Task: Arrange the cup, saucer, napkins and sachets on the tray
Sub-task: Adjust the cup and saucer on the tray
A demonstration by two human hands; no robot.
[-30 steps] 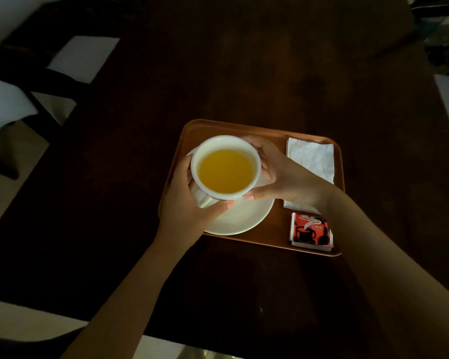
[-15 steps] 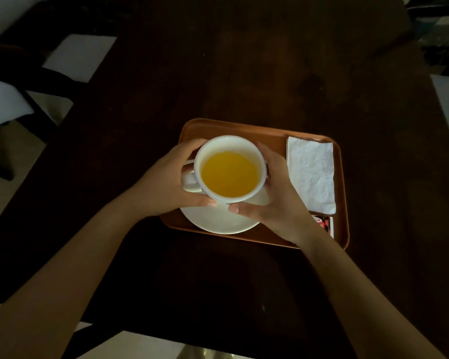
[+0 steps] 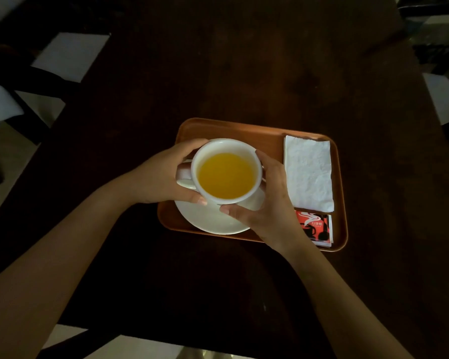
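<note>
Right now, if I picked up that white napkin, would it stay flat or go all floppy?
Probably floppy: the napkin looks thin and crinkled. Likely very light, so a breeze might shift it on the tray.

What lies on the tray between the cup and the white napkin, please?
In the head view, only the right hand lies there, curled against the cup and covering the tray floor short of the napkin.

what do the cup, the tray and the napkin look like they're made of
Cup: likely glazed white ceramic, smooth and thick-rimmed. Tray: orange-brown, matte, rounded corners; plastic or wood, hard to tell. Napkin: thin white paper, finely crinkled.
</note>
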